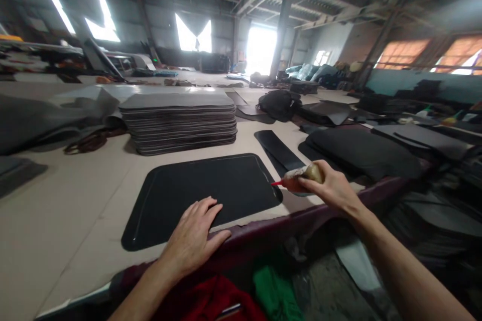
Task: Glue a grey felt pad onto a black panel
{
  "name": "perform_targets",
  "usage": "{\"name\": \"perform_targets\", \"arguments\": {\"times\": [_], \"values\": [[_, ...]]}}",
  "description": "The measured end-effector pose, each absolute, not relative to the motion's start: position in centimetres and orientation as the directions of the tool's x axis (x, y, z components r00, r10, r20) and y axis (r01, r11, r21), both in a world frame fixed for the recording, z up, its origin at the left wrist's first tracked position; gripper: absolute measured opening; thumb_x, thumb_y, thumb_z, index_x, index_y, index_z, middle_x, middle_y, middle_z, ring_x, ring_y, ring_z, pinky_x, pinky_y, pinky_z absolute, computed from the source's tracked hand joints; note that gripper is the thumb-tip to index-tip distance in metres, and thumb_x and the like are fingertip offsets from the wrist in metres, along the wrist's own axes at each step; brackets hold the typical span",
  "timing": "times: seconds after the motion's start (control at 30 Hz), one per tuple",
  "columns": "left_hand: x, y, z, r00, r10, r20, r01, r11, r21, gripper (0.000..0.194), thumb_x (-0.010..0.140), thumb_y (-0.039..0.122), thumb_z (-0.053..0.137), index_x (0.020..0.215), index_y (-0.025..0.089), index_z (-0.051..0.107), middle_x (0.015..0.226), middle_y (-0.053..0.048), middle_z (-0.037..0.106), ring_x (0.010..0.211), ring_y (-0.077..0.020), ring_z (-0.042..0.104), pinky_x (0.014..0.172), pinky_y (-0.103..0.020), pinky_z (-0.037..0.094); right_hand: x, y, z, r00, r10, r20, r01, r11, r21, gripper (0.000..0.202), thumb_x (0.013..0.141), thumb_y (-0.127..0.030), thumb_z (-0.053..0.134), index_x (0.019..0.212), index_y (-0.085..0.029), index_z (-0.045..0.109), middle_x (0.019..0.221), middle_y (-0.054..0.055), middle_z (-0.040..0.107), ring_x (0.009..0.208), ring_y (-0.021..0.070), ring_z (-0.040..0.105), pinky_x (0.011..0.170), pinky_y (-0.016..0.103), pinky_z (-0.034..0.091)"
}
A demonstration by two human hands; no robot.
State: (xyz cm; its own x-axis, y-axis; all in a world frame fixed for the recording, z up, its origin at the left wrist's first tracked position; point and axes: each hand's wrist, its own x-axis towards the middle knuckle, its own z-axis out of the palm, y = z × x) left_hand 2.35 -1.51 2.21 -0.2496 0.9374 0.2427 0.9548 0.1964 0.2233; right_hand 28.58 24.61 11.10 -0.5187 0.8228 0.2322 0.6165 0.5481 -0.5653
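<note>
A flat black panel (pixel 203 185) with rounded corners lies on the table in front of me. Thin shiny lines, like wet glue, run near its left, far and right edges. My left hand (pixel 199 230) rests on the panel's near edge, fingers stretched out and holding nothing. In my right hand (pixel 333 185) is a squeeze bottle (pixel 295 179), tipped on its side, with brownish contents and a thin red nozzle. The nozzle tip points left, at the panel's right edge near the close corner; whether it touches cannot be made out.
Behind the panel stands a tall stack of grey-black sheets (pixel 181 120). Dark strips (pixel 278 150) lie right of the panel, beside a pile of black pieces (pixel 361 148). Grey sheeting (pixel 45 118) is bunched at left. Maroon cloth (pixel 263 230) covers the table's front edge.
</note>
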Motion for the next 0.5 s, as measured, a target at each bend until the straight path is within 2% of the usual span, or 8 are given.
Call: {"name": "perform_targets", "arguments": {"times": [0.17, 0.33, 0.5], "values": [[2.2, -1.6, 2.1, -0.233, 0.936, 0.263, 0.960, 0.177, 0.217, 0.056, 0.092, 0.057, 0.054, 0.135, 0.022, 0.055, 0.143, -0.011, 0.050, 0.134, -0.0311, 0.045, 0.114, -0.053, 0.038, 29.7, 23.7, 11.8, -0.538, 0.824, 0.179, 0.615, 0.529, -0.585, 0.042, 0.077, -0.055, 0.069, 0.101, -0.023, 0.058, 0.080, 0.000, 0.067, 0.073, 0.0213, 0.064, 0.062, 0.028, 0.045], [2.1, -1.4, 1.7, -0.222, 0.927, 0.301, 0.963, 0.161, 0.216, 0.055, 0.091, 0.057, 0.056, 0.132, 0.020, 0.058, 0.140, -0.013, 0.053, 0.132, -0.0329, 0.048, 0.111, -0.053, 0.042, 30.7, 22.1, 12.1, -0.598, 0.782, 0.176, 0.538, 0.554, -0.635, 0.038, 0.078, -0.054, 0.068, 0.096, -0.022, 0.059, 0.080, -0.001, 0.065, 0.074, 0.0210, 0.062, 0.062, 0.028, 0.045], [2.4, -2.0, 2.7, -0.229, 0.930, 0.289, 0.958, 0.163, 0.235, 0.055, 0.093, 0.055, 0.054, 0.133, 0.018, 0.057, 0.138, -0.013, 0.057, 0.131, -0.0320, 0.050, 0.117, -0.058, 0.033, 29.2, 21.3, 11.4, -0.639, 0.749, 0.174, 0.481, 0.566, -0.669, 0.043, 0.075, -0.056, 0.067, 0.099, -0.021, 0.060, 0.082, 0.001, 0.064, 0.076, 0.0222, 0.061, 0.065, 0.030, 0.045]]}}
